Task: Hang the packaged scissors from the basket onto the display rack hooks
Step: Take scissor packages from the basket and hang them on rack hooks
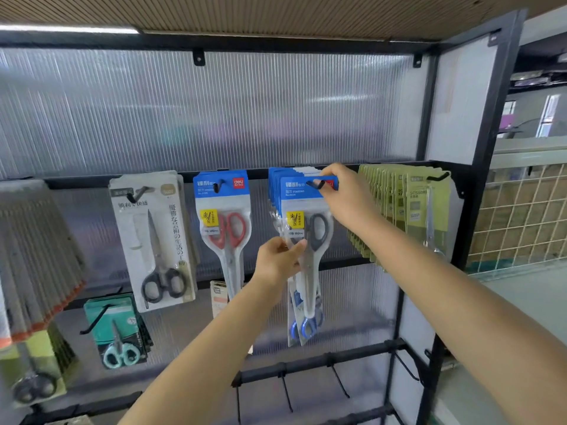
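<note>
Display rack (478, 124), upper rail. From left: a grey-carded pack of black-handled scissors (153, 237), then a blue-carded pack of red-handled scissors (225, 222), each on its own hook. Left hand (277, 260) pinches the lower left edge of the front pack of dark-handled scissors (306, 228). Right hand (340, 191) pinches that pack's blue header at the hook (316, 184); whether the hole is fully seated is unclear. Further right hang green packs (408, 207).
</note>
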Demonstrator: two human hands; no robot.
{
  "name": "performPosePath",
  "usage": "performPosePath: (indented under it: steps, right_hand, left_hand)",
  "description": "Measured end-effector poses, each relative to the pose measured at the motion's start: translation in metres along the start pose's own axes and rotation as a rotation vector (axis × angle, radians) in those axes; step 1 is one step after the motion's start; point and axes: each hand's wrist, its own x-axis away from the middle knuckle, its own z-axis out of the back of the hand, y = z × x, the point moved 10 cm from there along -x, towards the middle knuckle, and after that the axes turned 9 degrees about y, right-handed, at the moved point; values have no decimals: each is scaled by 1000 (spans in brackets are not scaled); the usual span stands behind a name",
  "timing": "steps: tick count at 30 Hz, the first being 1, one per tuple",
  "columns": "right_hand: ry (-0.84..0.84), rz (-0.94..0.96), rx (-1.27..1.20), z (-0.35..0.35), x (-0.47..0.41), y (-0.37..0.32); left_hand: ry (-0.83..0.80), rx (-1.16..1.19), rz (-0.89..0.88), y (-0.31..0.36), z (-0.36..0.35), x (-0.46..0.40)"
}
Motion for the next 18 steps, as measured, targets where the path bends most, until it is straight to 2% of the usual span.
performPosePath:
  steps: [9, 15, 18]
  right_hand:
    - [35, 66, 19, -9, 4, 3]
    - [-30, 60, 229, -7, 25, 0]
    - [7, 66, 400, 8, 47, -2]
  left_hand:
    - [51, -46, -9, -8, 1, -18]
    - [103, -324, -104, 6, 12, -12]
    - [139, -532, -269, 23, 21, -1]
